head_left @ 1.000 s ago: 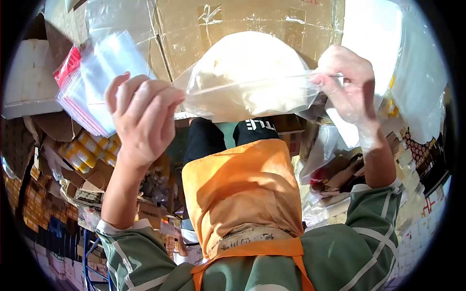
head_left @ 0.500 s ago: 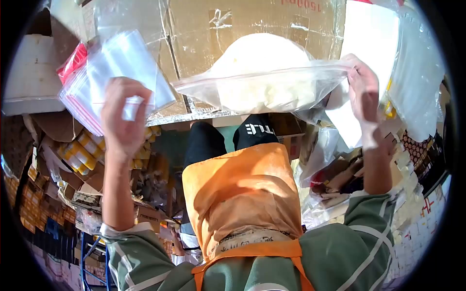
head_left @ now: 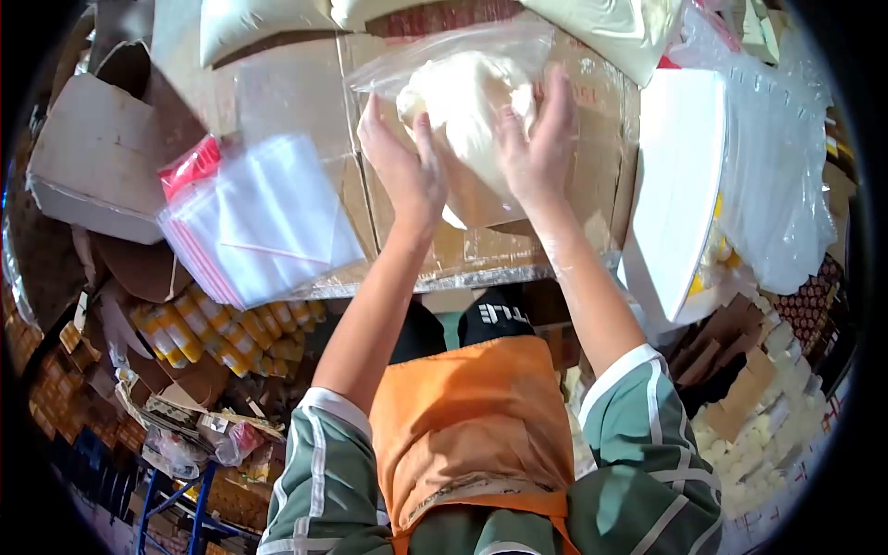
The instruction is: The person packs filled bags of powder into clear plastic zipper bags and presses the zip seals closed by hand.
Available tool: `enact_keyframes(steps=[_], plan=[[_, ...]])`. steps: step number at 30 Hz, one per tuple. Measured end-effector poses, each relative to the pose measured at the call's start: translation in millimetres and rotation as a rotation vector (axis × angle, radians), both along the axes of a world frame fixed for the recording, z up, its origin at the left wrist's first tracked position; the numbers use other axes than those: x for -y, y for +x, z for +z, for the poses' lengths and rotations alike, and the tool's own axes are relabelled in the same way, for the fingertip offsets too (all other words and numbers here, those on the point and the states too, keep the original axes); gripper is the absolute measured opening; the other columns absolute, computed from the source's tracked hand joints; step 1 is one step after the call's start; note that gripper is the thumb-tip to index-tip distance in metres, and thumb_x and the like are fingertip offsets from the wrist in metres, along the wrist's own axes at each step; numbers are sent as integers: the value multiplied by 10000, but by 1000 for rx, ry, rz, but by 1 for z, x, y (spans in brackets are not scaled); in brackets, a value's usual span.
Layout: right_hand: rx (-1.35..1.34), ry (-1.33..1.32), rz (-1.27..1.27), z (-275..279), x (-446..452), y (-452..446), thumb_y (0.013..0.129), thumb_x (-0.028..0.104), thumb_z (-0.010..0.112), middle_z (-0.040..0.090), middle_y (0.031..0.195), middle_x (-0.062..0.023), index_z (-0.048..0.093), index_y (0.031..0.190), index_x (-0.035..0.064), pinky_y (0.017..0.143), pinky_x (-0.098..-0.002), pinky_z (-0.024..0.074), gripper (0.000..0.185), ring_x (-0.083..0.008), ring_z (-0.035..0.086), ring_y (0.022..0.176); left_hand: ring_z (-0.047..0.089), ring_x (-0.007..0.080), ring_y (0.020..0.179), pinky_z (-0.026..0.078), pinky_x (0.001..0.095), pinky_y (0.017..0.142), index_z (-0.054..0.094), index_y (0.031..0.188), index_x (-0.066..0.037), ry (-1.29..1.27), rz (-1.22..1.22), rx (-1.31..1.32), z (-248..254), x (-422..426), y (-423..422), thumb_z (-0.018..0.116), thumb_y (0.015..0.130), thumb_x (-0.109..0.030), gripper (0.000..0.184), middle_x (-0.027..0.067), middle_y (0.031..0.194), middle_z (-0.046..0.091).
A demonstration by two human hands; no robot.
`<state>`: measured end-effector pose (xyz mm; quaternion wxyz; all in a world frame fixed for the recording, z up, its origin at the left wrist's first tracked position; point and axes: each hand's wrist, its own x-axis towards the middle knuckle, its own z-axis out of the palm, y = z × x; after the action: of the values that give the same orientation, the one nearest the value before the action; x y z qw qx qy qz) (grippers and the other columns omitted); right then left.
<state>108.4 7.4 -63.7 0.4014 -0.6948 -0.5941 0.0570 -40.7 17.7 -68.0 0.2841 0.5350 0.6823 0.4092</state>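
While my orange apron covers me nearest, my left hand and right hand, fingers spread apart, flank the clear bag of pale filling on the cardboard; beyond it lie other filled bags.

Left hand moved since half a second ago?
Yes. Judged against the cardboard seam, the left hand has gone from its left to its right, beside the filled bag.
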Motion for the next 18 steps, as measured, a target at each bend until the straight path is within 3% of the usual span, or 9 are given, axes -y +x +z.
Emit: enact_keyframes(steps=[1, 2, 4, 6, 11, 14, 16, 17, 18], plan=[[134, -99, 108, -7, -7, -4, 929, 378, 570, 324, 1474, -274, 341, 1443, 32, 1110, -543, 239, 661, -438, 309, 1362, 399, 376, 1297, 345, 467, 1056, 395, 1383, 14, 110, -89, -167, -4, -6, 2, 683, 852, -162, 629, 267, 1401, 383], [337, -275, 204, -14, -8, -10, 905, 375, 584, 285, 1496, -271, 258, 1502, 111, 1110, -556, 244, 729, -443, 306, 1366, 339, 411, 1339, 294, 498, 1090, 386, 1403, -4, 217, -172, -334, -8, -11, 7, 671, 852, -181, 645, 276, 1434, 345], [285, -381, 185, -29, -18, -8, 862, 349, 622, 270, 1511, -253, 245, 1515, 173, 1118, -556, 244, 774, -446, 292, 1376, 191, 410, 1437, 186, 580, 1126, 369, 1469, -111, 31, -473, -547, -30, -5, 18, 523, 903, -444, 675, 203, 1560, 222], [267, -402, 177, -32, -28, 0, 827, 352, 650, 260, 1525, -230, 235, 1517, 167, 1120, -545, 254, 826, -440, 294, 1377, 131, 395, 1461, 107, 628, 1128, 337, 1493, -133, 14, -478, -610, -41, -13, 24, 452, 895, -550, 738, 154, 1584, 193], [153, -443, 165, -39, -22, 18, 838, 477, 634, 321, 1474, -275, 261, 1503, 112, 1080, -486, 341, 845, -458, 371, 1317, 114, 389, 1464, 153, 693, 1079, 302, 1507, -140, -72, -451, -674, -36, -11, 36, 491, 849, -620, 837, 136, 1596, 161], [176, -442, 126, -32, 9, 14, 841, 497, 639, 388, 1418, -286, 290, 1478, 50, 1050, -482, 371, 853, -460, 410, 1279, 88, 405, 1464, 125, 658, 1102, 278, 1512, -111, -110, -432, -564, -33, 23, 31, 505, 857, -610, 855, 176, 1593, 136], [-15, -402, 110, -41, 26, 16, 769, 550, 702, 468, 1346, -270, 335, 1438, 24, 1008, -482, 399, 927, -436, 456, 1241, 61, 407, 1467, 140, 632, 1114, 278, 1515, -134, -136, -434, -495, -36, 41, 24, 506, 872, -591, 822, 185, 1597, 97], [-22, -390, 117, -44, 33, 16, 769, 550, 702, 468, 1346, -270, 335, 1438, 24, 1008, -482, 399, 927, -436, 456, 1241, 103, 426, 1450, 148, 572, 1140, 292, 1489, -65, -125, -374, -333, -38, 47, 20, 571, 870, -520, 817, 257, 1558, 145], [-145, -442, 29, -43, 36, 18, 719, 560, 747, 537, 1257, -249, 416, 1374, 18, 964, -471, 429, 913, -424, 512, 1173, 273, 406, 1360, 251, 531, 1095, 364, 1413, -8, -49, -197, -237, -46, 46, 17, 582, 880, -500, 758, 272, 1443, 306]])
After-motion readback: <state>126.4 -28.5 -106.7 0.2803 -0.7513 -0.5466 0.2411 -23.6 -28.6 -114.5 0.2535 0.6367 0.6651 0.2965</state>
